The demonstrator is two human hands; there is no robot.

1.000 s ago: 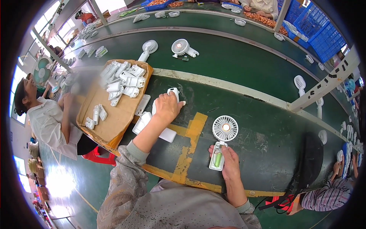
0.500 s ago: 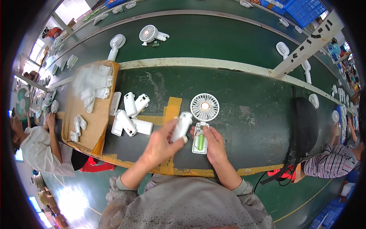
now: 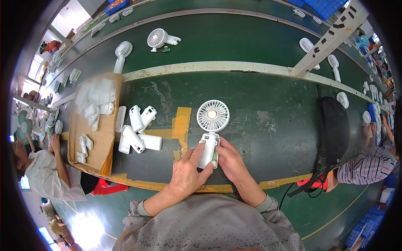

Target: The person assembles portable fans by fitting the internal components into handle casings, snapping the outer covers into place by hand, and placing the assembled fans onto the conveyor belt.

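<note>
A white handheld fan [image 3: 213, 116] lies face up on the dark bench in front of me, its handle toward my body. My left hand [image 3: 187, 170] grips a white handle cover [image 3: 207, 151] and holds it over the open handle, slightly askew. Between cover and handle a strip of the handle's inside, partly green, shows at the right edge. My right hand [image 3: 232, 161] is closed on the right side of the fan's handle. Left of my hands lies a loose pile of similar white handle covers [image 3: 151, 142].
A cardboard tray [image 3: 109, 142] with small white parts and plastic bags stands at the left. On the right lies a black bag [image 3: 333, 129] with straps. A metal rail [image 3: 217, 67] crosses behind, with more fans on the green belt [image 3: 234, 39]. People sit at both sides.
My left hand has brought the white cover right and down onto the fan's handle, hiding the green battery. The fan has shifted slightly left in the picture.
</note>
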